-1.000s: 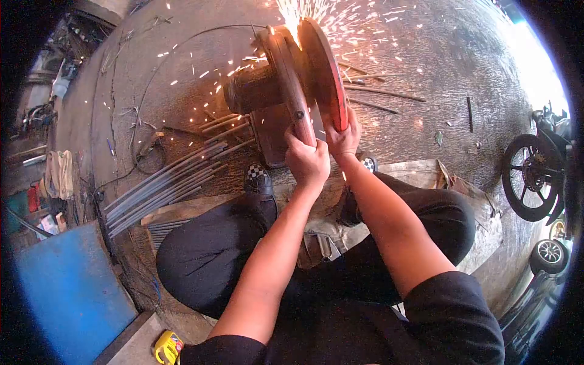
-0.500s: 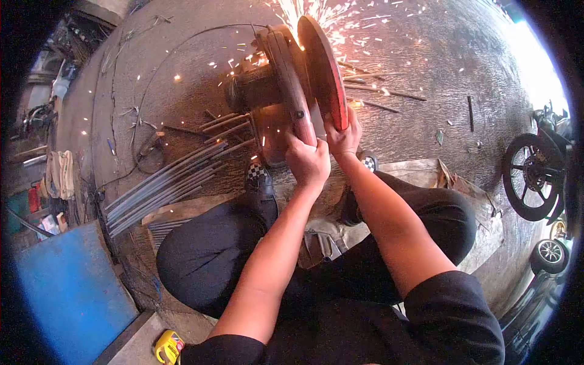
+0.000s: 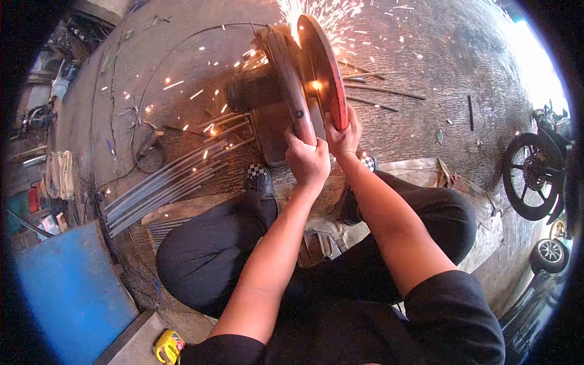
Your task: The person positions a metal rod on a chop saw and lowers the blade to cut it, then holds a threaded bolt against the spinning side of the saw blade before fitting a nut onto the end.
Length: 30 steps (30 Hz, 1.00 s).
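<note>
A cut-off saw stands on the floor in front of me, with a long handle (image 3: 283, 76) and a round disc guard (image 3: 325, 67) with a red edge. My left hand (image 3: 308, 159) is closed round the red lower end of the handle. Beside it, my right hand (image 3: 344, 137) grips the bottom of the disc guard, its fingers partly hidden behind the rim. Bright sparks (image 3: 316, 21) fly from the far side of the saw. Part of the motor body is dim behind the handle.
Metal rods (image 3: 170, 179) lie on the floor at the left, and thinner rods (image 3: 383, 91) lie right of the saw. A blue panel (image 3: 73, 292) and a yellow tape measure (image 3: 168, 347) are at lower left. A motorcycle wheel (image 3: 530, 176) stands at right.
The spray of sparks has changed shape, with more sparks scattered to the left. Both hands and the saw look the same as before.
</note>
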Available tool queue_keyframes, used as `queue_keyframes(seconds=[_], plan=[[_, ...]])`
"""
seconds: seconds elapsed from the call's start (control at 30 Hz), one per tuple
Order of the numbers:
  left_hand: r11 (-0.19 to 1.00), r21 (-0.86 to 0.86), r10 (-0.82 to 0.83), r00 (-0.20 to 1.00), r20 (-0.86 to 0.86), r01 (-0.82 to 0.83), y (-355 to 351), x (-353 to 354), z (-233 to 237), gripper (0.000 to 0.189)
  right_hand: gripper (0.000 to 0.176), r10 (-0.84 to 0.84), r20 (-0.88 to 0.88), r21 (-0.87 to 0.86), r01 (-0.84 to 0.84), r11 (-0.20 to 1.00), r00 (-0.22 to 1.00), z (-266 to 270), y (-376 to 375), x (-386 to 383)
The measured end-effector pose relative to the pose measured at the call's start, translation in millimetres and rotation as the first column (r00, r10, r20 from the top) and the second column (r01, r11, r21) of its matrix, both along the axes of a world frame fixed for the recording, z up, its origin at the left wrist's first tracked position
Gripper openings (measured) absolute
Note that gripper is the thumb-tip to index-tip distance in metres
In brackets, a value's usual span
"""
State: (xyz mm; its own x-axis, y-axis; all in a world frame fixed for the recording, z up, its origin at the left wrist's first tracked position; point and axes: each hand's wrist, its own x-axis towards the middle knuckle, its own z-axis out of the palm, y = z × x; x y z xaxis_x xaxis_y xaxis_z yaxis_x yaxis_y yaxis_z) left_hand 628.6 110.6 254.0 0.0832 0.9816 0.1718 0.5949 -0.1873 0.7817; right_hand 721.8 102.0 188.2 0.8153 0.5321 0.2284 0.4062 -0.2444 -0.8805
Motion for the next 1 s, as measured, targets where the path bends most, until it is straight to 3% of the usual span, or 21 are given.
queue_keyframes(seconds=[0.03,0.13,0.33,0.67,0.73,0.77,0.83,0.97,1.0], plan=[[0.994,-0.108,0.003,1.0,-0.009,-0.004,-0.2,-0.5,-1.5,0.044,0.04,0.013,-0.034,-0.008,-0.013,1.0,0.999,0.7,-0.2,-0.2],[0.98,-0.198,-0.008,0.998,-0.057,-0.003,0.6,-1.4,-4.0,0.046,0.039,0.008,-0.027,-0.022,-0.009,1.0,1.0,1.9,0.3,-1.3],[1.0,-0.003,-0.013,0.996,0.084,0.013,0.8,0.3,-5.1,0.047,0.039,-0.028,-0.027,-0.026,0.027,0.999,0.999,-0.4,2.0,-1.8],[0.994,-0.11,-0.017,1.0,0.017,0.019,2.4,-0.7,-8.1,0.044,0.043,0.001,0.001,-0.024,-0.001,1.0,1.0,-0.5,0.1,-1.2],[0.955,0.295,-0.047,0.998,0.039,0.034,4.8,0.4,-7.4,0.041,0.043,-0.004,0.015,-0.005,0.004,1.0,1.0,-2.1,0.4,-1.2],[0.955,0.295,-0.048,0.998,0.038,0.034,3.1,0.1,-6.2,0.041,0.043,-0.008,0.03,0.016,0.008,1.0,1.0,-2.6,0.8,-1.1],[0.999,0.035,-0.012,1.0,-0.009,0.013,-1.8,-0.8,-4.3,0.043,0.043,-0.001,0.014,-0.007,0.001,1.0,1.0,-2.6,-0.2,-0.9],[0.999,0.04,-0.014,1.0,0.018,0.013,-0.7,-1.2,-4.8,0.045,0.042,0.002,0.023,-0.012,-0.002,1.0,1.0,-1.5,-0.4,-1.6],[0.999,-0.033,-0.002,1.0,-0.028,0.001,-1.0,-0.9,-3.7,0.046,0.042,0.003,0.023,-0.012,-0.002,1.0,1.0,-1.6,0.3,-1.5]])
